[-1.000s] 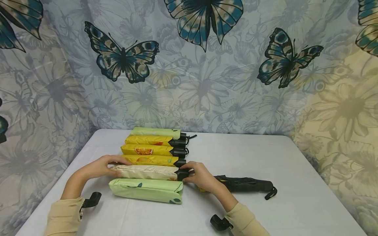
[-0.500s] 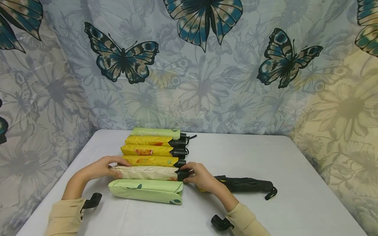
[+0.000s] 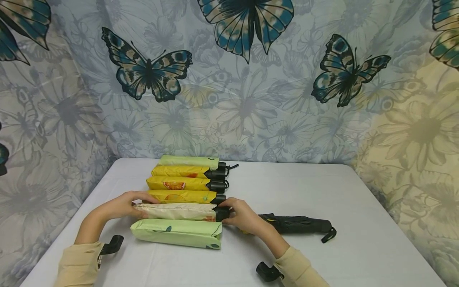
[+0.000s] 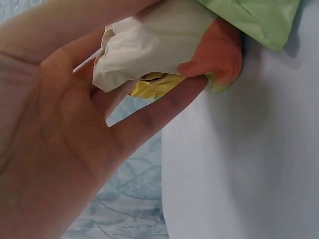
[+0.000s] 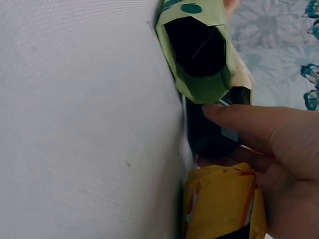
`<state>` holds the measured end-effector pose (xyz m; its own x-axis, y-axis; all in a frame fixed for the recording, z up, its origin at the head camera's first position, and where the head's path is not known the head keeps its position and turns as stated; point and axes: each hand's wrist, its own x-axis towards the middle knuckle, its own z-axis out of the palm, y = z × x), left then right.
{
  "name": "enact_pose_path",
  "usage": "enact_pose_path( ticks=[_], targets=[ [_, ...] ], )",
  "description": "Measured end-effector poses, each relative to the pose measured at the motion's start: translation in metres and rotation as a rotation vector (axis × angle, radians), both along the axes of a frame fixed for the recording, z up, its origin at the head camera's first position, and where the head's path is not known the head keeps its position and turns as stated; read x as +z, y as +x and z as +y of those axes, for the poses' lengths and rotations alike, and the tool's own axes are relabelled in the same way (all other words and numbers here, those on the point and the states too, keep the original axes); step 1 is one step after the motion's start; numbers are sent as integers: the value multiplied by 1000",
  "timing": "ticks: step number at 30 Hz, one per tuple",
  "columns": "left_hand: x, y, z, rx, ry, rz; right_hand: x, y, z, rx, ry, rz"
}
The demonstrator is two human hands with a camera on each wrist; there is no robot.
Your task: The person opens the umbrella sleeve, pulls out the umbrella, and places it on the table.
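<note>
Several folded umbrellas lie in a row across the left half of the table. In the head view, my left hand (image 3: 123,206) holds the left end of a cream folded umbrella (image 3: 179,211), thumb on the near side and fingers on the far side. At its other end my right hand (image 3: 242,215) pinches the black handle (image 5: 212,132), seen closely in the right wrist view. A light green folded umbrella (image 3: 177,234) with dark leaf prints lies just in front. Behind the cream one is a yellow folded umbrella (image 3: 184,195). Orange printing shows on the cream fabric (image 4: 164,37) in the left wrist view.
Two more yellow umbrellas (image 3: 175,183) and a light green one (image 3: 188,161) lie farther back in the row. A black folded umbrella (image 3: 301,224) with a wrist loop lies right of my right hand, partly hidden by it. The white table (image 3: 297,187) meets a butterfly-printed cloth behind.
The cream umbrella and the front green one have shifted very slightly toward me. Both hands keep their hold at the cream umbrella's ends. The others look unmoved.
</note>
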<state>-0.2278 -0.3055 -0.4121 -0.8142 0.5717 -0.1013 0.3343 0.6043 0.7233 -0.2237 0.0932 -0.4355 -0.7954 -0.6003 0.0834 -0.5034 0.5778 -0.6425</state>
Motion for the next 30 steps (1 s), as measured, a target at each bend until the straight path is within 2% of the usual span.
enact_pose_path(
  ticks=[5,10,19,25,30],
  targets=[
    [-1,-1,0,-7,-2,-2,-3,0,1,-6,-12,36],
    [-1,-2,0,-6,-6,-9,-2,1,3,-10,-55,3],
    [-1,-2,-2,-13,-22,11,5,2,12,-19,-106,-107],
    [-1,-2,-2,-4,-35,11,11,3,15,-62,-151,-176],
    [0,-2,-2,-2,-40,21,17,3,18,-92,-148,-204]
  ],
)
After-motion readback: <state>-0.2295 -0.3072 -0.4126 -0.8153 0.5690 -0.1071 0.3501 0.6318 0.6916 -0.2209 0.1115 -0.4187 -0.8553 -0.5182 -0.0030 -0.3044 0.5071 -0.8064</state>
